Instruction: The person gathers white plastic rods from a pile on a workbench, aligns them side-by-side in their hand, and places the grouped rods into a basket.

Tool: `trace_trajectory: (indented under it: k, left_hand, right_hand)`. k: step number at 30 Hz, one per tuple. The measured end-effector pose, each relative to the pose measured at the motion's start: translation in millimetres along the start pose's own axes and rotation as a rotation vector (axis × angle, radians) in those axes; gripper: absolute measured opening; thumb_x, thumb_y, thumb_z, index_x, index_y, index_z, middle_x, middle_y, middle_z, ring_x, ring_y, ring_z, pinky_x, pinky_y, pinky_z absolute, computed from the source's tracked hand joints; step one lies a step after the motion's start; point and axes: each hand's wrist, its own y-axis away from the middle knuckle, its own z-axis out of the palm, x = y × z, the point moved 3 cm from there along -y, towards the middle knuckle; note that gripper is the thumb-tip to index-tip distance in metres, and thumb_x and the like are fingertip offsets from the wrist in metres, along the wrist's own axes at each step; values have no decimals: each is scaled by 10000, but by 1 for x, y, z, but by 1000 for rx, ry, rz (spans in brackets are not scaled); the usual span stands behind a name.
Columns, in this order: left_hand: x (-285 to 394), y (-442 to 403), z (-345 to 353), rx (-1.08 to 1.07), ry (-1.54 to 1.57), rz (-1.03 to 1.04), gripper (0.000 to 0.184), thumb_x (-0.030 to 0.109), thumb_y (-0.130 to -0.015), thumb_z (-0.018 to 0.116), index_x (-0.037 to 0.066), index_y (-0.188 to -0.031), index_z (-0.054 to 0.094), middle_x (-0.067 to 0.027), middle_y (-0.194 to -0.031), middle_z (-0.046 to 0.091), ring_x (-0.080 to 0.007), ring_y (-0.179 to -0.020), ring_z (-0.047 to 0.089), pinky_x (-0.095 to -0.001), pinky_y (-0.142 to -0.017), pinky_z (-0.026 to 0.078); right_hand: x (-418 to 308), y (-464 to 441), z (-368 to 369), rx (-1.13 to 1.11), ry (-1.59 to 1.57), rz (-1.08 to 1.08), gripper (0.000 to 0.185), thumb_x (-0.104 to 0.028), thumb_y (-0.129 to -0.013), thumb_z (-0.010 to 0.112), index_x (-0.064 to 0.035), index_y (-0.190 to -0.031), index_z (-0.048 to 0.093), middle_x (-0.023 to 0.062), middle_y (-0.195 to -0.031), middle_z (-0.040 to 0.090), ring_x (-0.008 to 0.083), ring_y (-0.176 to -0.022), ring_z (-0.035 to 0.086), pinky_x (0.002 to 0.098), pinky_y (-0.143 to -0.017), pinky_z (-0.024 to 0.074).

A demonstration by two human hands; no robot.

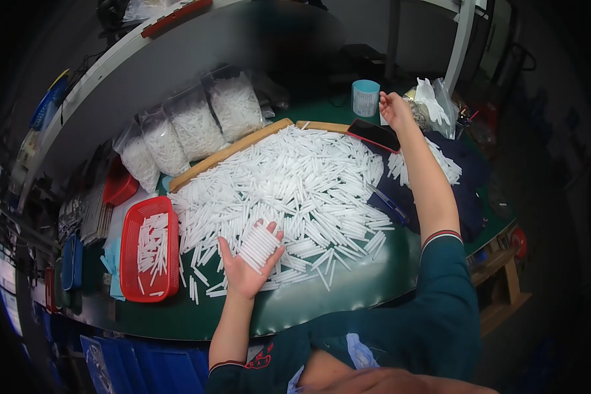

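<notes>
My left hand (248, 268) is palm up near the front edge of the green table, with a neat row of white sticks (259, 247) lying across its palm and fingers. Around and beyond it spreads a large heap of white sticks (289, 177). My right hand (394, 110) is raised at the far right, its fingers curled beside a light blue roll (366, 98); whether they hold anything is too small to tell. Below that hand lies a dark phone with a red edge (374, 134).
A red basket (128, 253) with loose sticks stands at the left. Filled plastic bags (192, 125) line the back left behind a wooden strip (233, 151). At the right, dark cloth (463, 190) bears more sticks, and a blue pen-like tool (389, 205) lies near it.
</notes>
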Motion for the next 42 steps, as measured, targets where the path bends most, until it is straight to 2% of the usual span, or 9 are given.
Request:
trace_trajectory:
  k: [2, 12, 15, 20, 23, 29, 32, 35, 42]
  left_hand:
    - [-2, 0, 2, 5, 38, -14, 877, 687, -792, 453, 85, -1403, 277, -141, -1452, 281, -345, -1341, 237, -529, -1087, 180]
    - [-1, -1, -2, -4, 59, -19, 891, 693, -778, 467, 74, -1394, 290, -153, -1459, 260, -362, -1342, 228, -536, -1085, 183]
    - [-1, 0, -1, 2, 81, -22, 895, 697, -775, 466, 71, -1391, 294, -159, -1460, 256, -366, -1340, 229, -537, -1084, 185]
    - [-2, 0, -1, -3, 83, -29, 894, 698, -776, 464, 71, -1391, 293, -161, -1458, 259, -368, -1334, 241, -536, -1083, 189]
    - [-3, 0, 1, -15, 90, -39, 894, 698, -777, 461, 70, -1391, 293, -161, -1456, 262, -369, -1333, 244, -536, -1083, 193]
    - [-1, 0, 0, -5, 78, -23, 895, 702, -779, 452, 70, -1392, 290, -161, -1455, 265, -369, -1336, 239, -531, -1084, 195]
    - [1, 0, 0, -14, 52, -11, 895, 701, -782, 448, 70, -1394, 285, -161, -1455, 266, -369, -1337, 237, -530, -1084, 196]
    - [2, 0, -1, -8, 30, 2, 894, 700, -784, 446, 70, -1396, 280, -160, -1456, 264, -370, -1338, 234, -532, -1084, 196]
    - [0, 2, 2, -1, 68, 0, 894, 699, -784, 446, 71, -1399, 276, -163, -1457, 260, -372, -1341, 225, -535, -1087, 183]
  right_hand:
    - [10, 25, 12, -13, -2, -40, 437, -40, -865, 434, -67, -1301, 421, 41, -899, 591, 97, -688, 550, 241, -600, 488]
    - [42, 183, 67, -334, 311, -28, 391, -71, -874, 469, -52, -1265, 466, 24, -940, 590, 57, -715, 521, 211, -630, 463]
    - [46, 223, 65, -403, 414, -113, 351, -72, -877, 464, -39, -1224, 503, 31, -940, 592, 58, -716, 526, 208, -634, 454]
    - [57, 286, 53, -617, 639, -453, 296, -2, -878, 430, -7, -1153, 539, 49, -911, 587, 79, -764, 544, 220, -692, 450]
    - [71, 305, 43, -625, 663, -624, 301, 38, -861, 433, -5, -1137, 547, 58, -877, 581, 99, -778, 550, 226, -718, 449]
    - [96, 321, 61, -561, 575, -732, 312, 76, -811, 451, 4, -1092, 567, 65, -809, 577, 124, -731, 555, 248, -690, 458]
    - [102, 326, 73, -632, 779, -1037, 398, 115, -698, 501, -24, -1061, 586, 86, -727, 591, 206, -645, 580, 293, -610, 477]
    - [113, 327, 68, -741, 864, -1151, 410, 112, -671, 511, -33, -1045, 597, 83, -745, 609, 215, -665, 593, 303, -609, 480]
    - [120, 324, 64, -727, 842, -1035, 417, 117, -661, 519, -31, -1042, 602, 85, -766, 619, 219, -682, 597, 305, -605, 481]
